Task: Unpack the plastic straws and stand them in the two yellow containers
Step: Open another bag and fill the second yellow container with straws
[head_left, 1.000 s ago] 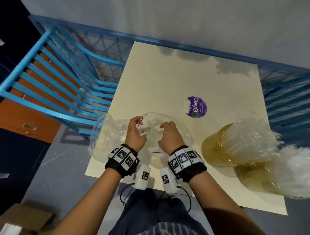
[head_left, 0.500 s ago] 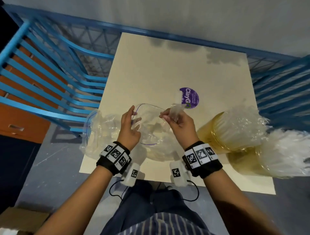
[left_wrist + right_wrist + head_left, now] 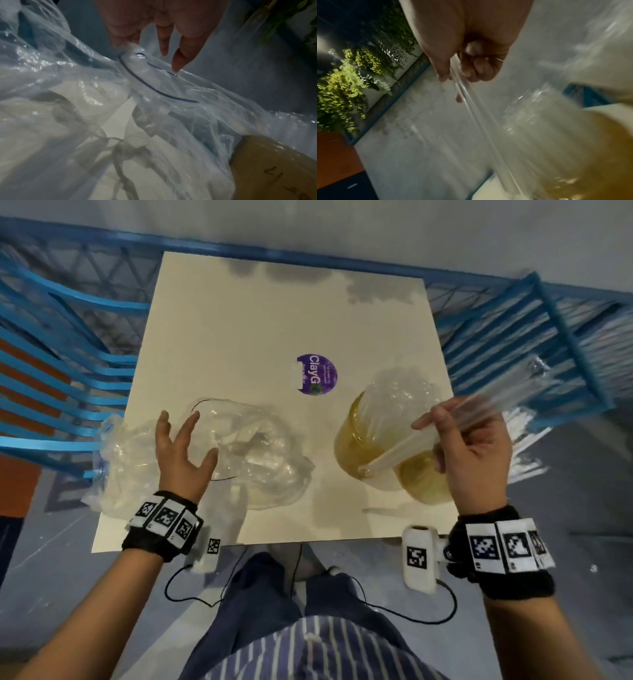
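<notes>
My right hand (image 3: 445, 436) grips a few clear straws (image 3: 407, 451) that slant from lower left to upper right, in front of the two yellow containers. The nearer container (image 3: 419, 484) is partly hidden behind that hand; the farther one (image 3: 352, 436) is packed with clear straws (image 3: 397, 395). In the right wrist view my fingers (image 3: 476, 70) curl round the straws (image 3: 471, 106) beside a yellow container (image 3: 594, 152). My left hand (image 3: 186, 440) is spread open over the crumpled clear plastic bag (image 3: 260, 460). In the left wrist view its fingertips (image 3: 178, 63) touch the bag (image 3: 154, 111).
Everything sits on a small cream table (image 3: 274, 313) with a purple round sticker (image 3: 317, 374). Blue slatted chairs stand at the left (image 3: 61, 405) and right (image 3: 534, 337). A cardboard box (image 3: 274, 169) shows under the bag in the left wrist view.
My right hand has left the bag and swung right to the containers with straws in its grip. My left hand has let go of the bag's mouth and spread its fingers.
</notes>
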